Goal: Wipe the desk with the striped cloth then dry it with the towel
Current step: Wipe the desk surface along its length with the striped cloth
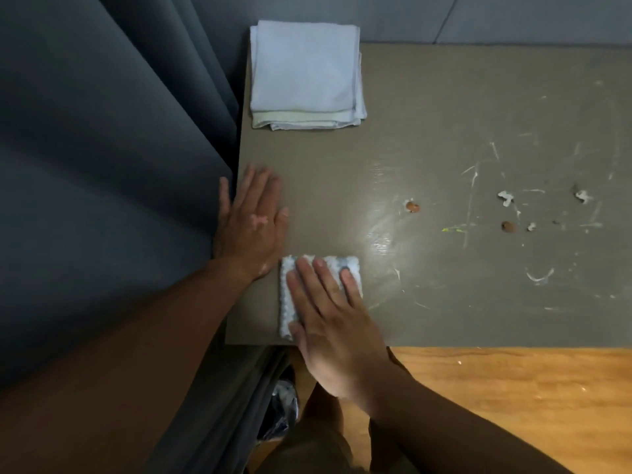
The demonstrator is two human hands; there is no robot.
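Observation:
The folded striped cloth (288, 299), white with blue-grey bands, lies at the near left corner of the grey-brown desk (444, 131). My right hand (331, 319) presses flat on it with straight fingers and covers most of it. My left hand (251, 220) rests flat on the desk at its left edge, just beyond the cloth, fingers straight. A folded pale blue towel (304, 73) with a cream layer under it sits at the far left corner. A wet sheen shows on the desk right of the cloth.
The right half of the desk carries white smears, scratches and small brown and white crumbs (412, 206). A dark grey curtain (113, 165) hangs against the desk's left edge. Wooden floor (513, 405) lies below the near edge.

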